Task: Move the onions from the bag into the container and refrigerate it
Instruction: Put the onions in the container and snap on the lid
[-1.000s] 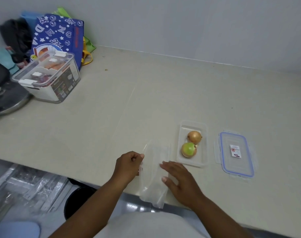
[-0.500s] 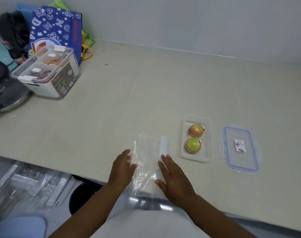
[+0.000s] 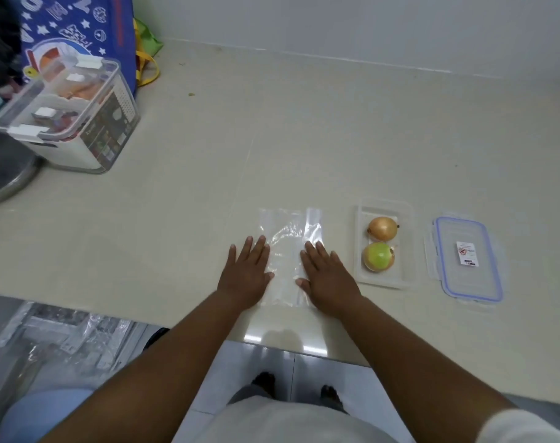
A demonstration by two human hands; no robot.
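Both hands have slid fwd since a sec ago and now lie flat, fingers spread, grip released: left hand (image 3: 245, 276) on the left edge of the clear bag (image 3: 288, 251), right hand (image 3: 328, 276) on its right edge. Bag is pressed flat on the table (image 3: 240, 148) near the front edge. Just right of it, the open container (image 3: 382, 206) holds 2 onions (image 3: 380, 244), one behind the other. Lid (image 3: 467, 257) lies beside it, further right. Storage box (image 3: 64, 119) sits at the far left, w/ a blue tote (image 3: 77, 30) behind.
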